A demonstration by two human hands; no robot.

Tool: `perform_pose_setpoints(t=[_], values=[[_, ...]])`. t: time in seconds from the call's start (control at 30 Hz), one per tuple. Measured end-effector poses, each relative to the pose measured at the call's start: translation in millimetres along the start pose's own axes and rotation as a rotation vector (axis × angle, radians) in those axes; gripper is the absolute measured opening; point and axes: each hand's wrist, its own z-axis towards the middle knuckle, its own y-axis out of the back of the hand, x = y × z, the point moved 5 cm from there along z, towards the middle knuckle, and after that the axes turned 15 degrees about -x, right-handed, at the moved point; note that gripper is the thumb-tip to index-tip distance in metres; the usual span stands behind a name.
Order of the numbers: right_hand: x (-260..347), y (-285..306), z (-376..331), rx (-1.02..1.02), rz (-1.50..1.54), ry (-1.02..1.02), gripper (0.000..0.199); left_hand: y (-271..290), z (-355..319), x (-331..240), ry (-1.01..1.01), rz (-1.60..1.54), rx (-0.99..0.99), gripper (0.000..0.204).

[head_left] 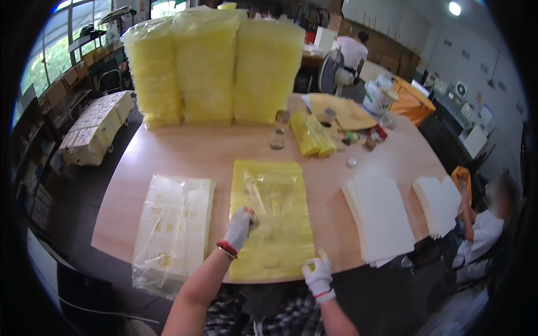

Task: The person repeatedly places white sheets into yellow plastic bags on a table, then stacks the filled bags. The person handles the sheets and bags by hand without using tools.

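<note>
A stack of yellow plastic bags point(297, 224) lies in front of me, a clear film piece point(273, 193) on its upper half. My left hand point(240, 228), in a white glove with red at the wrist, is over the stack's left half. Its fingers are curled closed around something small and dark that I cannot make out. At the stack's lower right corner is my right hand point(318, 273), also gloved, thumb and fingers apart, touching the edge. To the left lies a pile of printed white bags point(174, 224) under clear film.
White paper stacks point(381, 218) point(437, 204) lie to the right, near a seated person point(487, 235). Tall yellow bag piles point(207, 67) stand at the back. Yellow rolls point(311, 134), tape rolls point(277, 139) and a white bucket point(378, 95) are on the table point(196, 148).
</note>
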Motion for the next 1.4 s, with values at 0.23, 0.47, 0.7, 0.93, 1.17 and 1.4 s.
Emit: perform_pose_setpoints(t=[0.23,0.47,0.7,0.93,1.17,1.4], values=[[16,-169,11,0.303,-0.012,0.018,0.024,-91,-110,-59,-0.337,0.35,0.253,0.026],[74,-13,11,0.547,0.599,0.066,0.031,-52,-146,-67,-0.803,0.939,0.165,0.043],[-105,118,68,0.067,-0.562,0.325,0.052,-8,-227,-74,-1.358,0.861,-0.141,0.044],[-184,127,91,0.311,-0.435,0.16,0.039,-61,-259,-10,-1.15,0.642,0.342,0.025],[-109,135,57,0.046,-0.119,0.53,0.016,-164,-196,149,0.763,-0.354,0.441,0.041],[-146,173,-17,0.27,0.146,0.025,0.039,-107,-227,97,0.235,0.332,0.533,0.029]])
